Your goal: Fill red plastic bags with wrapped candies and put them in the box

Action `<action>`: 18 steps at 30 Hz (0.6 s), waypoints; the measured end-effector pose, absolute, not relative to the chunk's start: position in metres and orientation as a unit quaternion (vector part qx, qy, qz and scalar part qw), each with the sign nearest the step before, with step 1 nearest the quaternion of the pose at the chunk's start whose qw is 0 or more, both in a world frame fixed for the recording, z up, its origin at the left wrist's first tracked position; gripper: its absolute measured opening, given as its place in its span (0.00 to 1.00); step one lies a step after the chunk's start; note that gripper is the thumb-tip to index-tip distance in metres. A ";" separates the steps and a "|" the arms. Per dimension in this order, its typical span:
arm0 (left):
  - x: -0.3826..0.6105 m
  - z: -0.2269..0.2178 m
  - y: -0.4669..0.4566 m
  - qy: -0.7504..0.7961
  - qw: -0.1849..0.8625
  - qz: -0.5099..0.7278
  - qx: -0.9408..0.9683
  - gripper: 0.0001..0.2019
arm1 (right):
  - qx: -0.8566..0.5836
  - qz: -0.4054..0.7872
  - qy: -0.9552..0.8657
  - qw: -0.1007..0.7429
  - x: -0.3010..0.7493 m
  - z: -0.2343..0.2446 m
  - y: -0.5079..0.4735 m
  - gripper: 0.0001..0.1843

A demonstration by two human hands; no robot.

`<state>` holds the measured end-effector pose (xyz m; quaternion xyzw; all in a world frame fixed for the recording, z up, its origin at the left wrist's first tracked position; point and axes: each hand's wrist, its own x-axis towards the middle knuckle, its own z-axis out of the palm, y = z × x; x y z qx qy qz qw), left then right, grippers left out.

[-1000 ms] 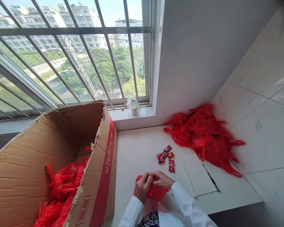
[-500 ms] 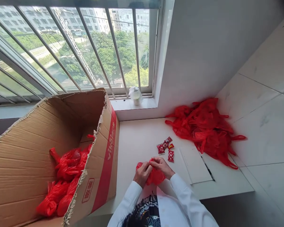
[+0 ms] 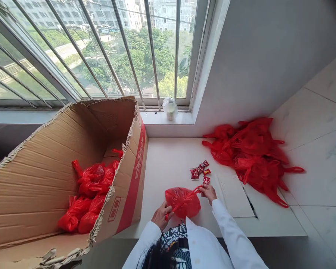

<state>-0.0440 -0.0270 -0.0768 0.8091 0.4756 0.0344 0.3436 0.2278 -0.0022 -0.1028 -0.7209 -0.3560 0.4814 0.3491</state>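
Observation:
A filled red plastic bag (image 3: 184,203) rests on the white table near its front edge. My left hand (image 3: 161,215) is closed on one of its handles at the left. On the other side my right hand (image 3: 208,192) pinches the opposite handle, so the two are pulled apart across the bag's gathered top. What the bag contains is hidden. Several small red wrapped snacks (image 3: 195,173) lie on the table just beyond the bag, one of them close to my right fingers.
To the left stands a big open cardboard box (image 3: 128,183) with several tied red bags (image 3: 92,183) inside. A heap of red plastic bags (image 3: 252,149) lies at the back right, by a white notebook (image 3: 235,196). A wrapped cup (image 3: 170,109) sits on the windowsill.
My hands were together over the bag's top; now they have spread apart, each drawing a handle outward. The bag shows fuller and rounder between them. The view has shifted slightly.

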 end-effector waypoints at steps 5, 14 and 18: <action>-0.059 -0.074 -0.035 0.542 0.378 -0.045 0.749 0.17 | -0.725 0.385 -0.485 0.301 0.214 -0.087 -0.018 0.23; -0.072 -0.022 -0.048 0.620 0.360 -0.063 0.695 0.28 | -0.594 0.286 -0.752 -0.016 0.126 -0.103 -0.042 0.33; -0.095 -0.036 -0.072 0.626 0.400 -0.102 0.661 0.29 | -0.617 0.308 -0.719 0.091 0.142 -0.059 0.005 0.23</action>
